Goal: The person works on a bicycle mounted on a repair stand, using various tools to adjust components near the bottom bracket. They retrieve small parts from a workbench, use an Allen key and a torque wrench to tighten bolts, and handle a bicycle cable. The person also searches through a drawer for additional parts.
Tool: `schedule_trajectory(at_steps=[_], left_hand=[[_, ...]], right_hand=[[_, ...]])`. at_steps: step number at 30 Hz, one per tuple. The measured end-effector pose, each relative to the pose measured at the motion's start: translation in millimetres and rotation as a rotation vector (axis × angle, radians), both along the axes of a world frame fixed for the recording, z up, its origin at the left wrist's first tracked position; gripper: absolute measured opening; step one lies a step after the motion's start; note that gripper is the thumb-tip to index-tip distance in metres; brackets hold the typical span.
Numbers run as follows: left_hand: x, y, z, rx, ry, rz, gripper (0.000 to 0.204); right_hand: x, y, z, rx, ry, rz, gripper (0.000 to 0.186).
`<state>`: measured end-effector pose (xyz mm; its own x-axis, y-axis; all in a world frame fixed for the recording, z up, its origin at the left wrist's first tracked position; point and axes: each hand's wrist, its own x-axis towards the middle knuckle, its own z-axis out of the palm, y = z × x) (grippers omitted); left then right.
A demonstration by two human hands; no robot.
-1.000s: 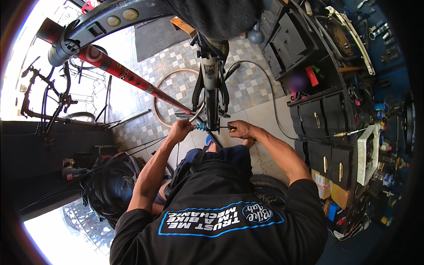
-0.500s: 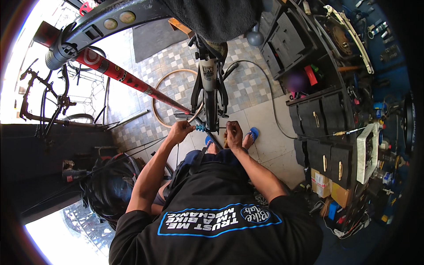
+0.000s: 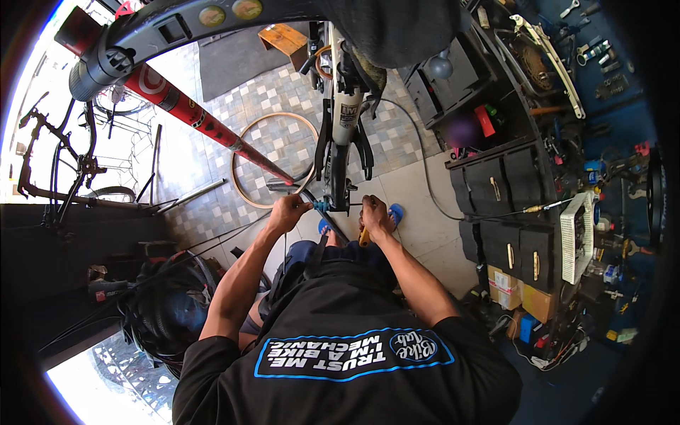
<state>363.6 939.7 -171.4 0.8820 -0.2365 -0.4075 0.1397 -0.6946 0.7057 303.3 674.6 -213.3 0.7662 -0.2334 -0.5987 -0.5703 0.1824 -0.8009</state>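
Between my two hands hangs the lower end of a bicycle frame (image 3: 346,117), white above with black arms below. My left hand (image 3: 287,214) pinches a small teal ribbed cylindrical part (image 3: 321,205) against the left side of that lower end. From the other side, my right hand (image 3: 375,216) has thumb and fingers closed on a thin dark rod (image 3: 355,205) that points at the same spot. Below the right fingers shows a yellow-orange tool handle (image 3: 364,236), seemingly kept in the same hand. The rod's far tip is hidden.
A red repair-stand post (image 3: 202,124) slants down on the left, its dark clamp arm crossing above. A bare wheel rim (image 3: 237,166) lies on the tiled floor. Black drawers (image 3: 496,188) and a white basket (image 3: 577,237) line the right. Inner tubes (image 3: 166,304) hang lower left.
My view has shifted slightly, so the frame and stand sit differently in the picture. Both hands keep their grips at the frame end. The yellow-orange handle below my right hand shows more plainly.
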Motion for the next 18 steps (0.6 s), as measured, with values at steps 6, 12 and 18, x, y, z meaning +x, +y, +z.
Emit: schedule_trajectory(at_steps=[6,12,18], left_hand=[[-1.3,0.5,-5.1,-0.028,-0.030,-0.002,0.041],[-2.8,-2.8,5.8,-0.072,-0.036,0.012,0.040],[-4.5,-4.0,7.1,-0.077,-0.068,0.032,0.039]], right_hand=[[10.3,-10.7,28.6,0.109,0.342,0.064,0.030],[20.6,-14.3,38.4,0.197,0.566,0.037,0.026],[28.2,-20.7,40.4,0.216,0.627,0.103,0.023]])
